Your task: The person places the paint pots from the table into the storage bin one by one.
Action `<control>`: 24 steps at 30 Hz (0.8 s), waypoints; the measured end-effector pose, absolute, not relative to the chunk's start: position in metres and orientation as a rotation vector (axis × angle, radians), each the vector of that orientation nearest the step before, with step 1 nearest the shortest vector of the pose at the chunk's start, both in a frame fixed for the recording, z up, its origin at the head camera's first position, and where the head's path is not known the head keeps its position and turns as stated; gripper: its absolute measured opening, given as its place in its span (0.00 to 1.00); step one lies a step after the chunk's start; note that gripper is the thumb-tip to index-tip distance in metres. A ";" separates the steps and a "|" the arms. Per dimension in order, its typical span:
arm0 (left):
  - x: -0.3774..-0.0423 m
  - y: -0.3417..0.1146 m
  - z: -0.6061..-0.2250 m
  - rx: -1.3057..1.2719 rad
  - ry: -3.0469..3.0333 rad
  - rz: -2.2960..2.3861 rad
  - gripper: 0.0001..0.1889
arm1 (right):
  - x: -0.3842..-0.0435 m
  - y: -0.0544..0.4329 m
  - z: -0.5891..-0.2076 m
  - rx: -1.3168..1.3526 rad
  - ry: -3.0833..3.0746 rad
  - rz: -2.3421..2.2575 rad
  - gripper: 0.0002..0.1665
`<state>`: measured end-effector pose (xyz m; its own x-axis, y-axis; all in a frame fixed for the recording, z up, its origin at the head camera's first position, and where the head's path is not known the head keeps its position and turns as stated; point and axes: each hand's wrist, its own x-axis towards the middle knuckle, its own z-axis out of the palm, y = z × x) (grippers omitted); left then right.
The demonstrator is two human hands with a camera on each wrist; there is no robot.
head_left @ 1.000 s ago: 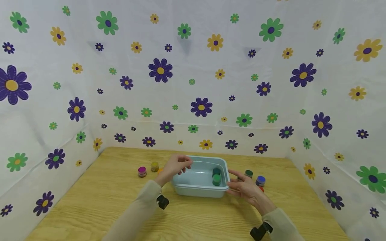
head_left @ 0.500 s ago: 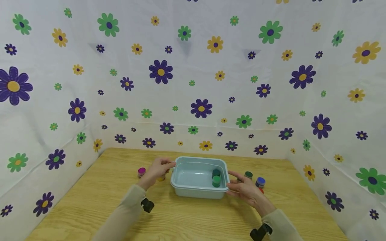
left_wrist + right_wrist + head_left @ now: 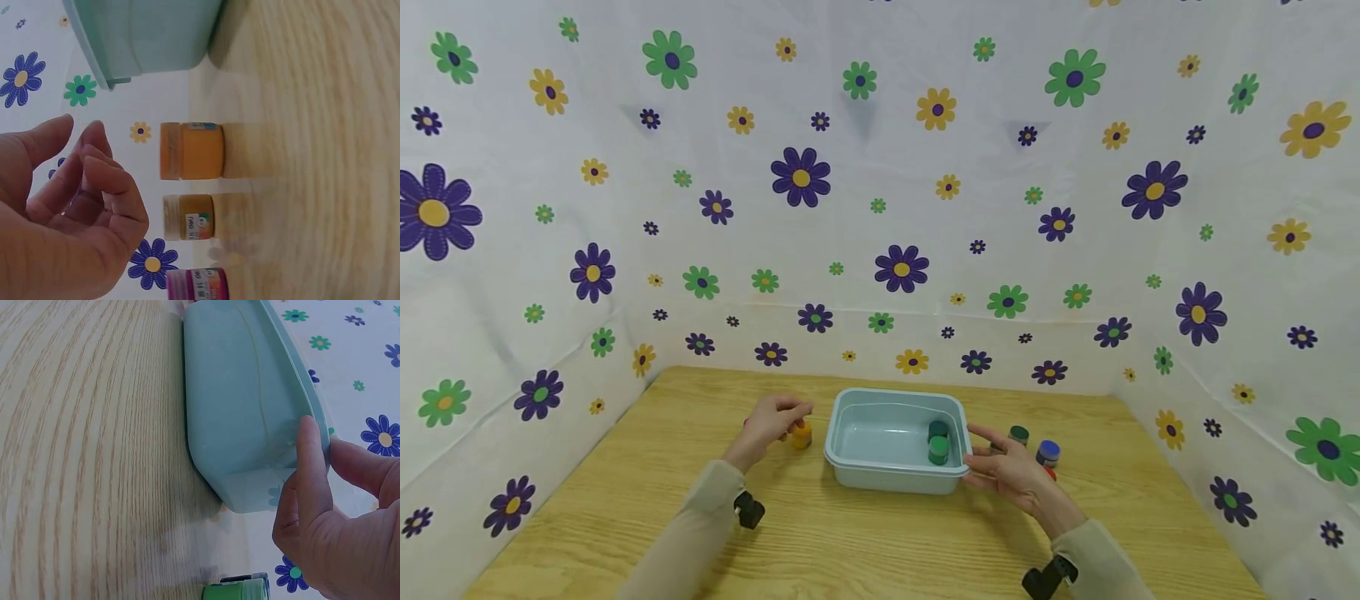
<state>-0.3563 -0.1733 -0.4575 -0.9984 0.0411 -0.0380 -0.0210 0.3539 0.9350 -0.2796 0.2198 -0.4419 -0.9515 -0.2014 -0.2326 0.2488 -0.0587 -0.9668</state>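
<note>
My left hand (image 3: 769, 423) hovers beside the orange paint jar (image 3: 802, 434), its fingers loosely bent with nothing between them. From the left wrist, a gap shows between the hand and that orange jar, with a mustard-yellow paint jar (image 3: 197, 217) and a magenta paint jar (image 3: 199, 284) lined up beyond it. The light-blue plastic tub (image 3: 887, 477) stands at the centre of the table. Its right end is held by my right hand (image 3: 1011, 475), thumb and a finger pinching the rim at the corner. Inside sits a bright green paint jar (image 3: 938, 451), with a darker green one (image 3: 937, 429) behind it.
Right of the tub stand a dark green-lidded jar (image 3: 1018, 435), a blue-lidded jar (image 3: 1048, 452) and a red one (image 3: 1049, 473) partly covered by the right hand. Flower-printed cloth (image 3: 880, 208) encloses the wooden table (image 3: 880, 542) at the back and both sides.
My left hand has moved left, from over the tub's left end to the orange jar. My right hand and the tub have stayed put.
</note>
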 end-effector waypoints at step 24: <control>-0.359 -0.185 -0.471 0.036 2.485 1.656 0.21 | -0.280 0.220 -0.441 0.048 1.936 -2.061 0.42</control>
